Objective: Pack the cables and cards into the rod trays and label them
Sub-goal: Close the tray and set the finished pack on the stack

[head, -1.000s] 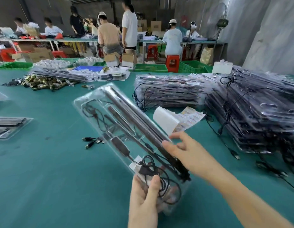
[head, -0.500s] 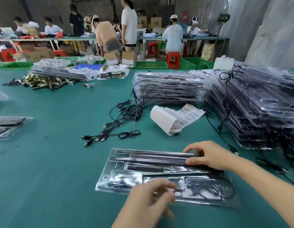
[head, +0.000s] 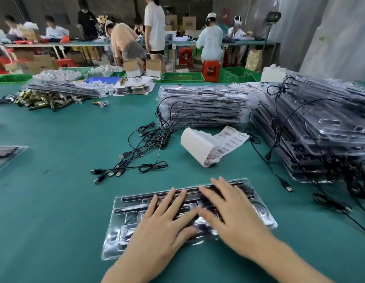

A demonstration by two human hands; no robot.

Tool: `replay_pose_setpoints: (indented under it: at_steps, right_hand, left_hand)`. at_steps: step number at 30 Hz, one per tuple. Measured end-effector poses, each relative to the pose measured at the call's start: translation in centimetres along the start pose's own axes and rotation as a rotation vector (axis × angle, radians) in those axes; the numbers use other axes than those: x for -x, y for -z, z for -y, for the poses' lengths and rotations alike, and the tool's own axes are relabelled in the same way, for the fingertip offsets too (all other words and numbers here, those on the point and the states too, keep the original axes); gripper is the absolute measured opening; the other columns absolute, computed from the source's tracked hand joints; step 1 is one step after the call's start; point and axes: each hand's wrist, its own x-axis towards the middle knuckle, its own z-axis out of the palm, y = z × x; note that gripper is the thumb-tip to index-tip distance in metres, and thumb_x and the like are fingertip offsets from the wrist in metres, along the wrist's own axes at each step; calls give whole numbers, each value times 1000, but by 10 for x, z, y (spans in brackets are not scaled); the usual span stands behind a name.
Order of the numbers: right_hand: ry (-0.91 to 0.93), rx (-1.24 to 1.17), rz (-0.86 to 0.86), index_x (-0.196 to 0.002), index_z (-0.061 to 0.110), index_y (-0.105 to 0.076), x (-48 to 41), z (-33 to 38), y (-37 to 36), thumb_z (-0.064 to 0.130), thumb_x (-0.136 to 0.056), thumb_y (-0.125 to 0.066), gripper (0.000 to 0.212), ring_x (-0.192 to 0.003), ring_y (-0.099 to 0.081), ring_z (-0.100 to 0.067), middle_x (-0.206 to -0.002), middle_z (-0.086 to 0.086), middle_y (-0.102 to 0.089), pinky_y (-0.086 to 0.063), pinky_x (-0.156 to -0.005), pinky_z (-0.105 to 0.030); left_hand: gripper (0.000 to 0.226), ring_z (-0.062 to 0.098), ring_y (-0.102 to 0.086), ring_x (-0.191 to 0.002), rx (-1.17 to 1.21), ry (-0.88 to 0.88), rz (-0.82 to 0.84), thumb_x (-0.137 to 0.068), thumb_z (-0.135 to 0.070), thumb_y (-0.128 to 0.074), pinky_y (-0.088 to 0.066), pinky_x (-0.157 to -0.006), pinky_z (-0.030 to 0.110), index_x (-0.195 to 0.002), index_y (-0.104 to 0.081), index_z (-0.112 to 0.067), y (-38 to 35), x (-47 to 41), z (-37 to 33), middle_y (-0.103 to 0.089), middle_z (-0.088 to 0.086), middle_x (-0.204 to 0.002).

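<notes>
Rod tray (head: pixel 124 231) lies flat under the left hand (head: pixel 165 219) and right hand (head: pixel 232 211), both spread palm-down, so pressing evenly along its whole length should seat everything before labelling.

teal table (head: pixel 55 211), black cables (head: pixel 145 144), white barcoded label roll (head: pixel 200 146), clear tray (head: pixel 124 205)

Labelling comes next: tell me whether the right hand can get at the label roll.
Probably yes. The right hand lies flat on the clear tray, holding nothing, and the label roll lies straight beyond it with only bare table between.
</notes>
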Motion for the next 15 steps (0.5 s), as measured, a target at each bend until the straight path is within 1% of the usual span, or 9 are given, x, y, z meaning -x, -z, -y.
replay_pose_setpoints:
  at_steps: [1,2,5,6,8,10,12,14,15]
  right_hand:
    - [13,62,14,-158,49,-9,5,4,-7,86,-84,8,84,-153,18,-5,-170,11,1,2,-126,-41]
    - [21,113,11,-159,49,-4,7,6,-10,86,-84,9,85,-152,23,-5,-170,10,6,6,-125,-43]
    - [26,177,-8,-158,49,3,6,5,-12,86,-85,8,82,-149,30,-7,-169,8,15,9,-123,-46]
    - [37,184,-5,-158,49,4,6,4,-13,86,-86,7,81,-149,30,-7,-169,7,16,10,-123,-46]
    - [49,173,-2,-158,49,6,6,4,-15,86,-88,3,79,-150,30,-8,-169,6,17,11,-122,-46]
    - [45,166,17,-156,51,10,4,4,-15,86,-87,3,77,-149,32,-9,-168,6,21,12,-122,-47]
    - [53,165,29,-154,51,13,4,4,-13,86,-87,3,77,-148,34,-9,-166,6,25,13,-121,-47]
    - [35,153,22,-156,50,6,6,3,-10,85,-89,-3,76,-151,28,-12,-168,4,18,10,-121,-45]
    - [27,167,2,-158,48,-4,7,3,-9,84,-91,-8,76,-155,16,-15,-170,1,7,4,-121,-44]
  left_hand:
    - [50,24,-44,-144,-11,1,14,-105,-58,-23,-34,-115,48,-149,-45,-48,1,0,-1,-46,-3,-156]
    - [51,24,-45,-143,-25,-8,16,-103,-58,-25,-33,-113,48,-148,-46,-47,0,0,-1,-47,-3,-156]
    - [52,26,-49,-140,-102,-11,22,-102,-56,-27,-49,-105,49,-147,-50,-44,0,-1,-1,-50,0,-154]
    - [53,26,-50,-139,-116,-13,22,-102,-56,-27,-46,-107,49,-146,-51,-43,-1,-1,-1,-51,1,-153]
    - [54,28,-52,-137,-124,-19,20,-104,-55,-20,-33,-107,49,-145,-54,-41,-3,-1,-1,-53,2,-151]
    - [59,28,-54,-136,-124,-12,34,-107,-53,-11,-32,-104,47,-144,-55,-41,-2,-3,-2,-54,2,-150]
    - [57,28,-55,-134,-155,-13,42,-106,-54,-16,-37,-106,50,-142,-56,-40,-1,-4,-3,-56,2,-148]
    - [55,28,-56,-133,-164,-37,59,-100,-55,-26,-37,-107,49,-141,-59,-38,1,-6,-4,-57,1,-147]
    - [56,27,-56,-133,-154,-47,82,-98,-56,-28,-34,-106,47,-141,-59,-37,3,-6,-5,-57,1,-147]
